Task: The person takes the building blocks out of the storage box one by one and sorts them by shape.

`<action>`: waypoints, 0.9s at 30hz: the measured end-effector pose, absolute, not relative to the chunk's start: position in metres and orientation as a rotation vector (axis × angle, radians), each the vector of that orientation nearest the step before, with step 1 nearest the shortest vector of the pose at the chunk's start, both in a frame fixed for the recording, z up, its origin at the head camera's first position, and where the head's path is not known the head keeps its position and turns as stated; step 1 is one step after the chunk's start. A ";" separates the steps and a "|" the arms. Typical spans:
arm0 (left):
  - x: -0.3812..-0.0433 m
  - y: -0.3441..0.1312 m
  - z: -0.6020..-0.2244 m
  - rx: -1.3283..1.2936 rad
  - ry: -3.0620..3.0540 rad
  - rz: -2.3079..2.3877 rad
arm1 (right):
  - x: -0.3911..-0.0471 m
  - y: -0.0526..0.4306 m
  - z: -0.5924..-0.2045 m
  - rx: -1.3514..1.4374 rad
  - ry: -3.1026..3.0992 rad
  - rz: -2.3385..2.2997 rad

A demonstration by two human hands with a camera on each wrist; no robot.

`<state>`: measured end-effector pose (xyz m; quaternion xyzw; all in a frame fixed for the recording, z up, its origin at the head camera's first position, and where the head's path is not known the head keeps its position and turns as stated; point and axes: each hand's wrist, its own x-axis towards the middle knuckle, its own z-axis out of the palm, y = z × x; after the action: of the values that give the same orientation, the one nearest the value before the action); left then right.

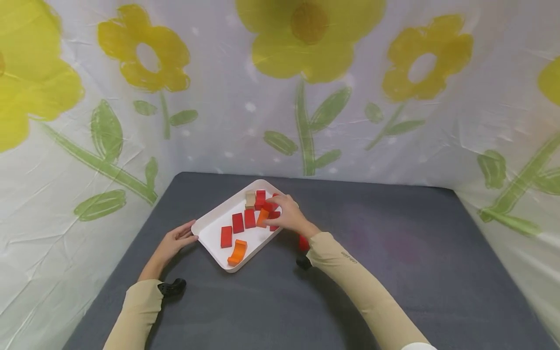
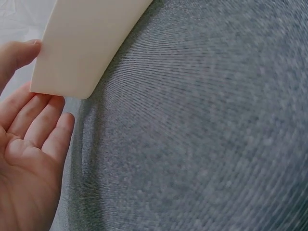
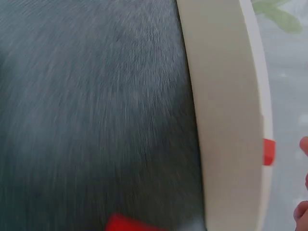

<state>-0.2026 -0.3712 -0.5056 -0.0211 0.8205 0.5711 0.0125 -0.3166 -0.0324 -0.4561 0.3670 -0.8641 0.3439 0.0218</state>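
A white tray [image 1: 211,224] lies at an angle on the dark cloth, holding several red blocks [image 1: 226,236], an orange curved block [image 1: 238,253], another orange block [image 1: 262,217] and a pale wooden block [image 1: 250,200]. My left hand [image 1: 172,243] touches the tray's left corner, thumb at the rim and extended fingers against the corner in the left wrist view. Over the tray's right end, my right hand [image 1: 288,214] spreads thumb and fingers above the red and orange blocks, partly hiding some. In the right wrist view its fingertips [image 3: 301,210] are apart, nothing between them.
A red block [image 1: 304,243] lies on the cloth outside the tray, beneath the right wrist. Black wrist cameras [image 1: 172,288] sit on both wrists. A white curtain [image 1: 227,97] with yellow flowers hangs behind and beside the dark table [image 1: 393,272].
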 end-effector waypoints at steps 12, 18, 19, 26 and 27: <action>-0.204 -0.372 -0.511 -0.050 2.465 1.869 | -0.319 -0.053 -0.472 1.147 -2.901 0.750; -0.200 -0.370 -0.511 -0.063 2.442 1.874 | -0.316 -0.060 -0.475 1.119 -2.985 0.585; -0.201 -0.370 -0.511 -0.065 2.443 1.879 | -0.316 -0.060 -0.475 1.122 -2.994 0.579; -0.204 -0.372 -0.511 -0.067 2.466 1.881 | -0.318 -0.059 -0.473 1.155 -2.977 0.723; -0.204 -0.372 -0.511 -0.067 2.473 1.874 | -0.318 -0.059 -0.473 1.155 -2.974 0.707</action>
<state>-0.2036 -0.3717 -0.5107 -0.0216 0.7967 0.6037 0.0190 -0.3178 -0.0587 -0.4735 0.3529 -0.9082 0.2160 -0.0630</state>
